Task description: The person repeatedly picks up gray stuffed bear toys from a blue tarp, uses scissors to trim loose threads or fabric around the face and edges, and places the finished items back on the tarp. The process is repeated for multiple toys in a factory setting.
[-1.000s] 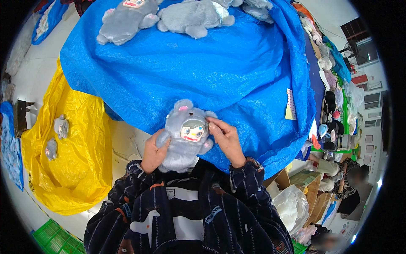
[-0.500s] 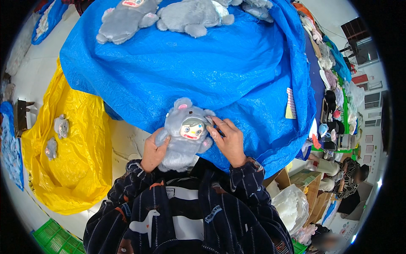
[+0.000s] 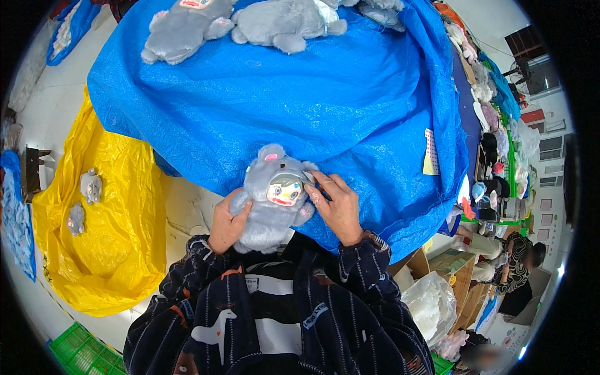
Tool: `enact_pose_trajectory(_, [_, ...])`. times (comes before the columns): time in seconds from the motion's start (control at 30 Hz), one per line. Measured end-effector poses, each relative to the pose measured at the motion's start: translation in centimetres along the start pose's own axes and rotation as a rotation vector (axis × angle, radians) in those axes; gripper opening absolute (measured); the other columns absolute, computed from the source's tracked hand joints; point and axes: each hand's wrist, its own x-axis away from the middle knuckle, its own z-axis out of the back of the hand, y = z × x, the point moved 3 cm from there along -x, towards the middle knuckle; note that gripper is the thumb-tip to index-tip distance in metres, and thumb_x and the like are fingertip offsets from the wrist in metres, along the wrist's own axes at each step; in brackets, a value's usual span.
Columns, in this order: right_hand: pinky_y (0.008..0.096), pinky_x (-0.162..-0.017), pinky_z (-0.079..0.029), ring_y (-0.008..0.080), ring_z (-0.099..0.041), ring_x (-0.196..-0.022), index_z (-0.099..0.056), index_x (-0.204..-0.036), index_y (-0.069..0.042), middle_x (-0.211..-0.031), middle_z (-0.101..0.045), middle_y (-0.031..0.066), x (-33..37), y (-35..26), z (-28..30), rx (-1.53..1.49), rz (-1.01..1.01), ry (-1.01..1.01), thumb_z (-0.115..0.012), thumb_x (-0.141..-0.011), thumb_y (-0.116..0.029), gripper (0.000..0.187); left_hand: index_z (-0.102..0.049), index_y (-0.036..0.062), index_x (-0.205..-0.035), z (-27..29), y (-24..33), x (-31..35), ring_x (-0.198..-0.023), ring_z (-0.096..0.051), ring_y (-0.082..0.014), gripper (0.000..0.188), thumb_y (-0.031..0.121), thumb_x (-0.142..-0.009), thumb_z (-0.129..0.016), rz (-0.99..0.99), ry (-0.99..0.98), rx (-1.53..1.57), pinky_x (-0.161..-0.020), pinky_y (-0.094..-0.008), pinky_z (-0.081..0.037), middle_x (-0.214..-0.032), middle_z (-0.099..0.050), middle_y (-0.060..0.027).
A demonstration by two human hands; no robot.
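A grey plush toy [image 3: 265, 226] with a doll-like face and pink-lined ears is held upright in front of me, at the near edge of the blue sheet. My left hand [image 3: 228, 223] grips its side and arm, thumb lying across the fur. With thumb and fingertips, my right hand [image 3: 337, 206] pinches the fur at the right side of the head, beside the face. What lies between those fingertips is too small to make out.
Several larger grey plush toys [image 3: 187, 34] lie at the far edge of the blue sheet [image 3: 269, 100]. At left, a yellow sheet [image 3: 119, 250] bears two small grey toys [image 3: 91, 187]. Cardboard boxes [image 3: 453, 262] and a clear bag of white stuffing [image 3: 431, 306] stand at lower right.
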Motion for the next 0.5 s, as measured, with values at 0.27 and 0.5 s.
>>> enact_pose_trajectory(0.27, [0.0357, -0.051, -0.044, 0.0291, -0.056, -0.061, -0.061, -0.102, -0.007, -0.078, -0.056, 0.0116, -0.38, -0.21, -0.38, 0.011, 0.034, 0.008, -0.065, -0.077, -0.021, 0.029, -0.056, -0.0040, -0.103, 0.03, -0.58, 0.12, -0.076, -0.055, -0.0098, 0.024, 0.009, -0.083, -0.057, 0.013, 0.006, -0.015, -0.067, -0.0266, -0.046, -0.083, -0.063, -0.0098])
enact_pose_trajectory(0.5, [0.0357, -0.051, -0.044, 0.0288, -0.056, -0.061, -0.061, -0.101, -0.006, -0.077, -0.056, 0.0114, -0.01, 0.33, -0.12, 0.048, 0.010, 0.001, -0.064, -0.078, -0.022, 0.028, -0.056, -0.0037, -0.103, -0.02, -0.51, 0.07, -0.075, -0.055, -0.0094, 0.024, 0.010, -0.083, -0.058, 0.016, 0.013, -0.012, -0.066, -0.0265, -0.046, -0.081, -0.063, -0.0097])
